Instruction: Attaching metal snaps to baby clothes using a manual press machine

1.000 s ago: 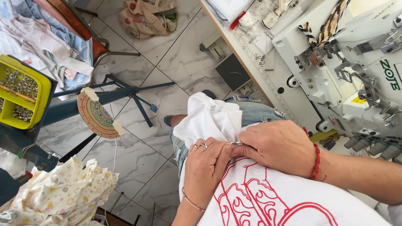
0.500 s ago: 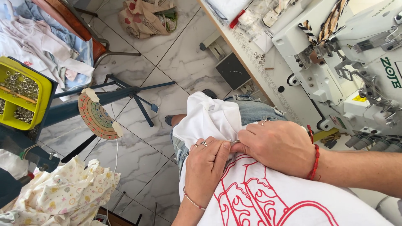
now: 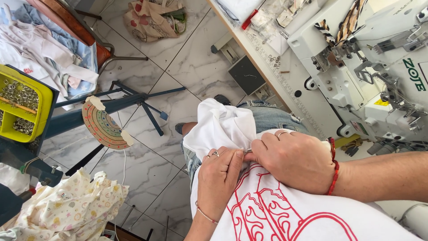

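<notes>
Little has shifted since a moment ago: both hands stay pressed together over the white cotton garment with a red line print (image 3: pixel 285 218) lying across the person's lap. Left hand (image 3: pixel 219 180), wearing a ring and thin bracelet, pinches a fold of the cloth. Right hand (image 3: pixel 292 160), with a red cord bracelet at the wrist, meets it fingertip to fingertip, its grip closed on the same fold around a small metal tool that is barely visible. A white industrial sewing machine (image 3: pixel 356 76) sits on the bench (image 3: pixel 249 49) to the right. A yellow plastic tray of metal rings (image 3: pixel 20 107) stands far left above the grey tiled floor (image 3: pixel 187 71).
</notes>
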